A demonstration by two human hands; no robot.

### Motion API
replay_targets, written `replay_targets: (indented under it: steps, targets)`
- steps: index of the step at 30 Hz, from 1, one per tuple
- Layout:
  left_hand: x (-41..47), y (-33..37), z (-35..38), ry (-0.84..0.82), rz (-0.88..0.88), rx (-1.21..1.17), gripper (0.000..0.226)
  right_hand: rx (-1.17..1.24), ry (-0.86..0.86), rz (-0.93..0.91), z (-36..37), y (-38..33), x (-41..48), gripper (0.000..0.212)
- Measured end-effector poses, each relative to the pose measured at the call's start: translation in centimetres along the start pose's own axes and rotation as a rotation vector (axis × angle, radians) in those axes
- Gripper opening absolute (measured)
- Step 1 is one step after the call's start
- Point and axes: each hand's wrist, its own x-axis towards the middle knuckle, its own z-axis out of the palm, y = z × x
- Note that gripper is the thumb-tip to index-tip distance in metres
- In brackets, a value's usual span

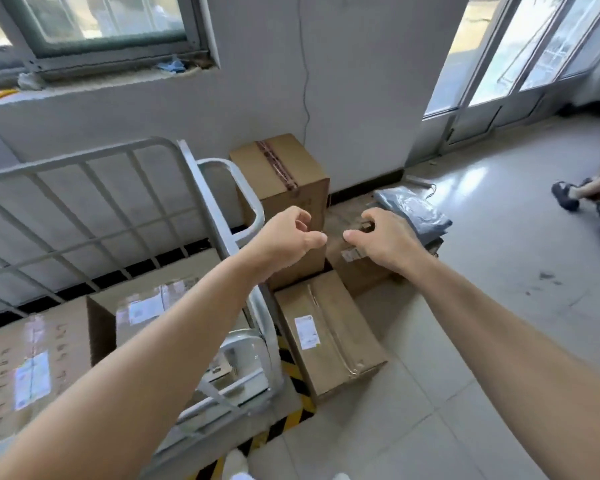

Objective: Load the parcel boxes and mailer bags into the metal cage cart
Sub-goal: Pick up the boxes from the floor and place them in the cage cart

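beside the cart (pixel 209 202), on the floor, stand a tall box (pixel 281 181) and a flat box (pixel 329 337), with bags (pixel 413 209) behind. my left hand (pixel 288 233) and right hand (pixel 378 237) hover loosely curled, empty. the tall box looks stiff, probably heavy; i'd clasp both sides low.

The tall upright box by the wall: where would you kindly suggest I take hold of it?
Probably its two long side faces, one hand each, coming from the front: the tall box stands on end, and the cage cart crowds its left side.
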Motion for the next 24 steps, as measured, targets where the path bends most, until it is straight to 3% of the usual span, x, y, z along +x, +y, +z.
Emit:
replay_targets:
  steps: [15, 24]
  targets:
    - [6.1, -0.3, 8.6, -0.107, -0.17, -0.005, 0.052, 0.024, -0.127, 0.132, 0.0, 8.1, 3.0, 0.062]
    - [9.4, -2.7, 11.3, 0.064, -0.401, -0.101, 0.053, -0.048, -0.363, 0.022, 2.0, 12.0, 10.1, 0.057]
